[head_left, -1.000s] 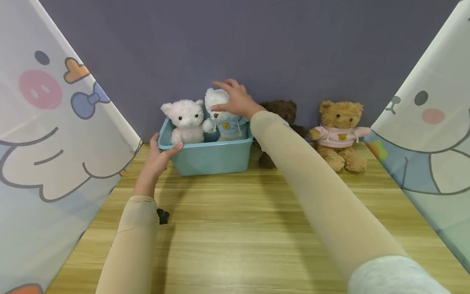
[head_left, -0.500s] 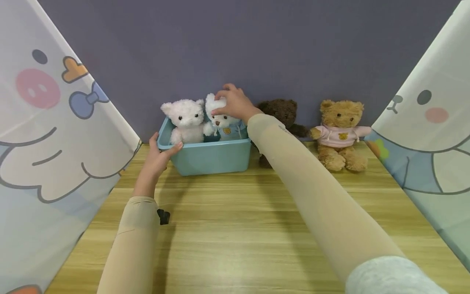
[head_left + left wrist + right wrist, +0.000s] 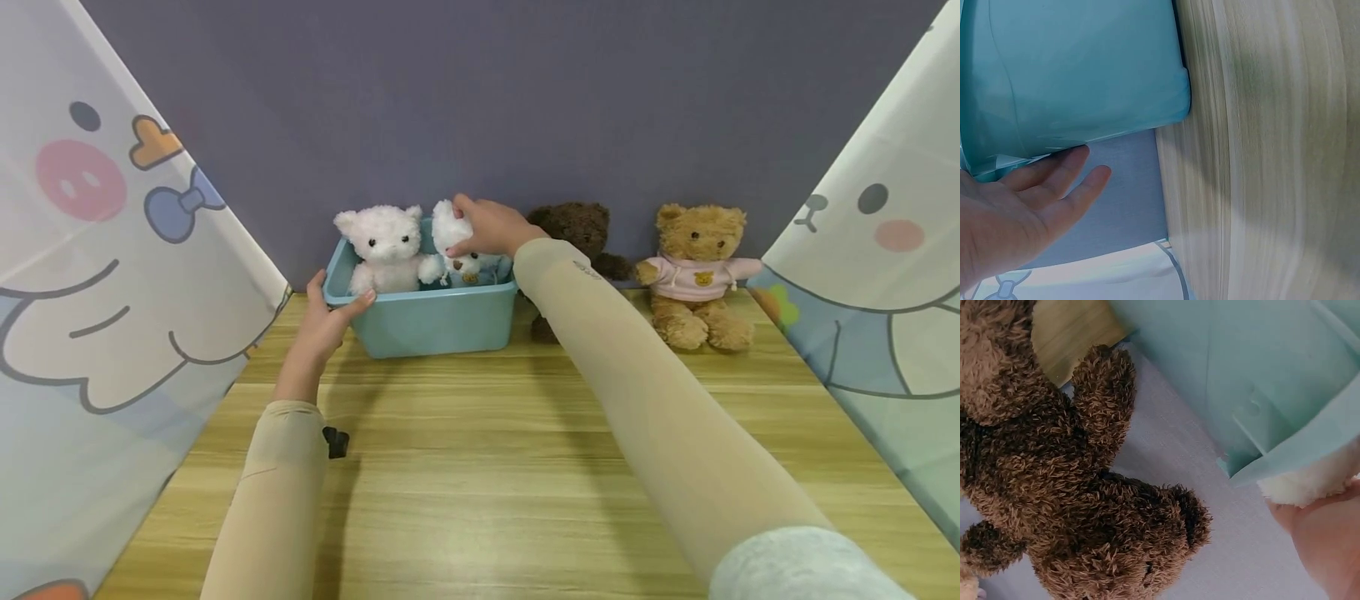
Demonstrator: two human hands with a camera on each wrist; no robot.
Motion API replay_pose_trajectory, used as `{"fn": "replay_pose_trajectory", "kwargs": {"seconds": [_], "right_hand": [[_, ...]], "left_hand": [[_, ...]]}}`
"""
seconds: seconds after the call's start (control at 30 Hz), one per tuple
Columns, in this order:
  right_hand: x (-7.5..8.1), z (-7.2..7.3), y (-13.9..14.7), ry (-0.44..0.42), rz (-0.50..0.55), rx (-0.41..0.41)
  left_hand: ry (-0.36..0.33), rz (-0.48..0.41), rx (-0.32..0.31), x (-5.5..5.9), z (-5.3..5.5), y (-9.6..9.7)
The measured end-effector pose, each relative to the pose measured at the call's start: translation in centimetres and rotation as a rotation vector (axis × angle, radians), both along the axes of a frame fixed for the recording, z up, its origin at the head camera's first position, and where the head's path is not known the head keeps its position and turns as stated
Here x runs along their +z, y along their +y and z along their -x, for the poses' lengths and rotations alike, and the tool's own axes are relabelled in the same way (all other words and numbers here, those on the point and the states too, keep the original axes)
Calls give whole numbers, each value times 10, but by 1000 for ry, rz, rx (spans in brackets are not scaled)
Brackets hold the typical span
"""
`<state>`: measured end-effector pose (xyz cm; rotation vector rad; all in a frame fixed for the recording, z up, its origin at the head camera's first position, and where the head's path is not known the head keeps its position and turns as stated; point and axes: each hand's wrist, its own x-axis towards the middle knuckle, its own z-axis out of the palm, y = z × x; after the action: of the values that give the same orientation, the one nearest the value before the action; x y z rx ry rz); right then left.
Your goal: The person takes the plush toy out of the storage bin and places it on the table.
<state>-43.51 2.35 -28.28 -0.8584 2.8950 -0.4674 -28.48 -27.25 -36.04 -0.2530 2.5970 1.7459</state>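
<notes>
Fingers of my right hand [image 3: 491, 227] grip the blue-shirted bear [image 3: 446, 227]; my left hand [image 3: 318, 329] grips the bin [image 3: 435, 325]. I judge I'm seating it; next calls for gentle release.

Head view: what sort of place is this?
Probably a staged tabletop booth: a wood-grain table, a plain grey backdrop behind it, and cartoon-printed sheets at both sides.

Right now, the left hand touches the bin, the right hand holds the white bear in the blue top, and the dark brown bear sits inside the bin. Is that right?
Not quite: the dark brown bear is outside the bin, beside it, as the right wrist view shows. The rest stands.
</notes>
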Motion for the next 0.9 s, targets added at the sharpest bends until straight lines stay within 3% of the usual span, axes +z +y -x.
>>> {"fn": "replay_pose_trajectory", "kwargs": {"seconds": [0.37, 0.73, 0.9], "right_hand": [[-5, -6, 7, 3, 113, 12], [-19, -1, 6, 34, 186, -6], [-21, -2, 7, 17, 194, 8]], "left_hand": [[-5, 14, 4, 1, -1, 1], [27, 51, -2, 2, 0, -2], [-4, 58, -5, 3, -2, -2]]}}
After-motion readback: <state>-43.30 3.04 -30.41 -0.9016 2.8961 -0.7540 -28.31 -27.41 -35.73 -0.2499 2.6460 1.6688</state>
